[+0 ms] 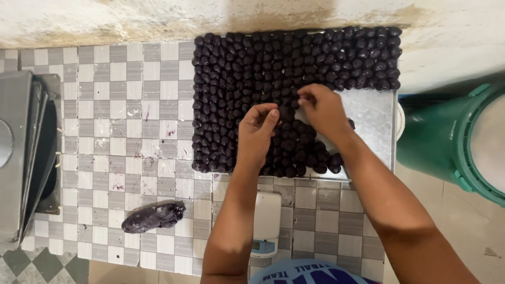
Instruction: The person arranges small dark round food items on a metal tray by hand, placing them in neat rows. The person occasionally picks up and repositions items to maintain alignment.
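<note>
Looking straight down on a checkered grey-and-white desk (pixel 131 131) set against a stained pale wall (pixel 158 18).

Lying across the upper middle: a flat metal tray (pixel 376 113), nearly covered with small dark purple balls (pixel 231 79) packed in close rows, touching one another. Showing bare metal only at the right side of the tray, below the top rows and right of the hands.

Working over the middle of the tray: left hand (pixel 256 134), fingers (pixel 271 117) curling inward and pinching together, tips touching the balls at the edge of the filled area; cannot tell whether gripping a single ball. Right hand (pixel 323 110), just beside the left, fingers (pixel 305 97) bunching down onto the balls near the boundary with the bare metal, looking closed on a dark ball, though too small to say for sure. Both forearms reaching up from the bottom edge, crossing the desk.

Resting on the desk at lower left, well apart from the tray: a lump of dark purple dough (pixel 152 217), elongated and glossy. Sitting just below the tray, partly hidden by the left forearm: a small white scale (pixel 265 223) with a blue panel.

Leaning at the far left: a stack of grey metal trays (pixel 23 158). Standing at the right, off the desk: a green bucket (pixel 447 142) with a pale lid.
</note>
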